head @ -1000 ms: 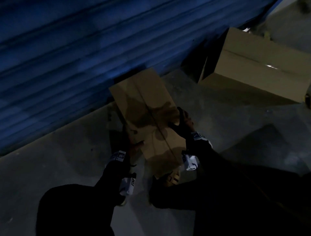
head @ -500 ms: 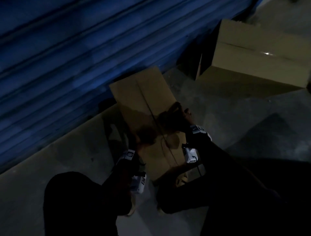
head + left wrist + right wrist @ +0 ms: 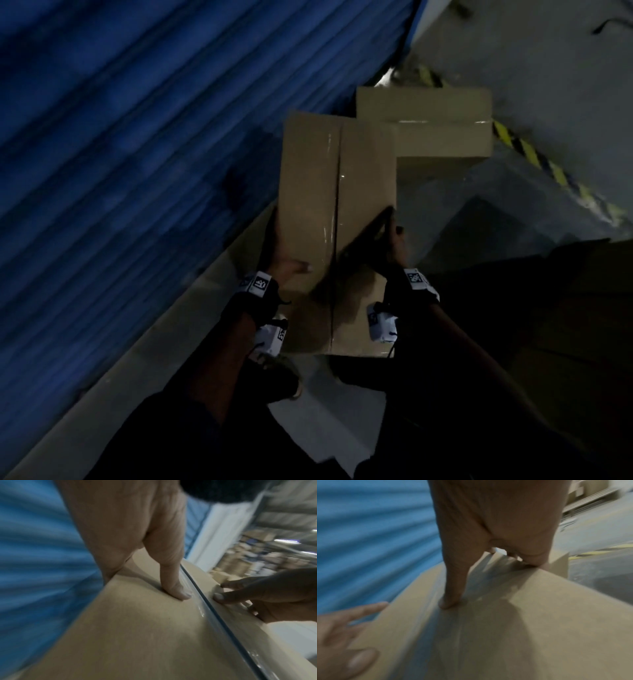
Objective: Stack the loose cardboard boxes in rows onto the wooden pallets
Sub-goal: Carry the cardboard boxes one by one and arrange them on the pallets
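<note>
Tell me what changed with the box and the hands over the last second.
The taped cardboard box came up off the floor and is now carried, long side pointing away. The left hand shifted from the near end to the box's left side; the right hand moved to its right side, thumb on top. The second box stayed on the floor by the blue shutter.

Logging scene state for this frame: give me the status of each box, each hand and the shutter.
held box: taped shut, lifted, gripped by both long sides
second box: closed, on the floor behind
left hand: grips held box, thumb on top
right hand: grips held box, thumb on top
blue shutter: down
</note>
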A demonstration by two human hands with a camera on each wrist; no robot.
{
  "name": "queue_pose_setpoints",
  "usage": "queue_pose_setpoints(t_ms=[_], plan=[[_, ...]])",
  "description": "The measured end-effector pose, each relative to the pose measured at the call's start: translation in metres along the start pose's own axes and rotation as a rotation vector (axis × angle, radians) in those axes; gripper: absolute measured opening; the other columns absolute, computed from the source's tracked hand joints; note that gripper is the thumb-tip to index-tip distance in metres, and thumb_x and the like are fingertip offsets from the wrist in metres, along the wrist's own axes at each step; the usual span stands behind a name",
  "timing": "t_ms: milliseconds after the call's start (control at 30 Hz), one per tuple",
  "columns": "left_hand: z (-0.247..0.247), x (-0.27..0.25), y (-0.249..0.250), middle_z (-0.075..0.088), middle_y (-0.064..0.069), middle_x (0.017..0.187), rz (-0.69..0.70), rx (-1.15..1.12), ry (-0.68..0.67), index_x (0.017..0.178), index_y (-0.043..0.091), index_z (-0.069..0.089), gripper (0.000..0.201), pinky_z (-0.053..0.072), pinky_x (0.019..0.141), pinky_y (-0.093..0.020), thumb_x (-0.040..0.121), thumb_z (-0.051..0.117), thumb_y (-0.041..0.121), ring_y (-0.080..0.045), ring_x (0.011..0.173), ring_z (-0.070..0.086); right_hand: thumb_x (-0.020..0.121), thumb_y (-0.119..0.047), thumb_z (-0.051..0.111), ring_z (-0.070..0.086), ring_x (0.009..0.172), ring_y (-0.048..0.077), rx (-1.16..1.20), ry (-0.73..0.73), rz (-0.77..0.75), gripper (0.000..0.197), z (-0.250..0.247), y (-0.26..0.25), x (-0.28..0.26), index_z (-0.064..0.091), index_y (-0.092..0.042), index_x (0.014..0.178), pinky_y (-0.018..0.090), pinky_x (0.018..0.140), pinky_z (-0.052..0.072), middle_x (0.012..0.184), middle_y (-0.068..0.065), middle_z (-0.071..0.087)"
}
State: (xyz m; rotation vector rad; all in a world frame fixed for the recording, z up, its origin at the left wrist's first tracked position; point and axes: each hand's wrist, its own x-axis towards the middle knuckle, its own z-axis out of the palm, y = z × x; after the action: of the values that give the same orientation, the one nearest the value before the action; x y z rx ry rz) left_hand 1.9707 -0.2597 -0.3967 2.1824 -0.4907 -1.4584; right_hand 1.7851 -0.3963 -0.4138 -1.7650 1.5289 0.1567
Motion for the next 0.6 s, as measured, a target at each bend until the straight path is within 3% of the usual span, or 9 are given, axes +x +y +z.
queue_pose_setpoints(t_ms=[67,167,300,433,600], plan=[[-0.017,-0.041,0.036,0.016,-0.009,0.159,0.101,0.033,0.028,0.154,0.011,0.001,0.116,0.017,0.113,-0.026,0.072,0.083,0.005,-0.024,0.144,0.020,0.088,-0.024,0.068,0.043,0.122,0.049,0.086,0.052,0.032,0.100,-0.037,-0.012,-0.039,-0.005,-0.021,0.156,0.052,0.107,0.032,0.143,0.027,0.032],[-0.034,-0.091,0.083,0.006,-0.004,0.162,0.380,0.181,0.045,0.154,0.015,-0.009,0.142,0.008,0.108,-0.015,0.056,0.094,0.010,-0.018,0.146,0.012,0.093,-0.022,0.061,0.040,0.124,0.051,0.163,0.166,0.095,0.092,-0.092,-0.031,-0.105,-0.005,-0.019,0.156,0.053,0.108,0.027,0.145,0.027,0.029],[-0.052,-0.141,0.120,0.017,0.001,0.157,0.540,0.213,-0.075,0.154,0.018,-0.004,0.142,0.016,0.112,-0.023,0.051,0.094,0.008,-0.009,0.139,0.019,0.081,-0.036,0.077,0.025,0.133,0.054,0.272,0.270,0.175,0.118,-0.135,-0.053,-0.187,-0.015,-0.026,0.154,0.057,0.113,0.020,0.154,0.025,0.015],[-0.061,-0.177,0.131,0.019,0.011,0.151,0.726,0.223,-0.198,0.154,0.024,0.001,0.145,0.024,0.116,-0.034,0.046,0.096,0.010,-0.009,0.139,0.022,0.074,-0.033,0.084,0.021,0.136,0.055,0.373,0.456,0.221,0.126,-0.147,-0.068,-0.274,-0.014,-0.024,0.154,0.059,0.114,0.018,0.156,0.024,0.012],[-0.069,-0.221,0.123,0.022,-0.001,0.158,0.859,0.255,-0.362,0.156,0.025,0.002,0.147,0.029,0.115,-0.037,0.045,0.096,0.010,-0.015,0.142,0.025,0.064,-0.038,0.089,0.022,0.137,0.048,0.476,0.679,0.303,0.134,-0.128,-0.078,-0.366,-0.008,-0.025,0.156,0.058,0.114,0.021,0.156,0.019,0.016]])
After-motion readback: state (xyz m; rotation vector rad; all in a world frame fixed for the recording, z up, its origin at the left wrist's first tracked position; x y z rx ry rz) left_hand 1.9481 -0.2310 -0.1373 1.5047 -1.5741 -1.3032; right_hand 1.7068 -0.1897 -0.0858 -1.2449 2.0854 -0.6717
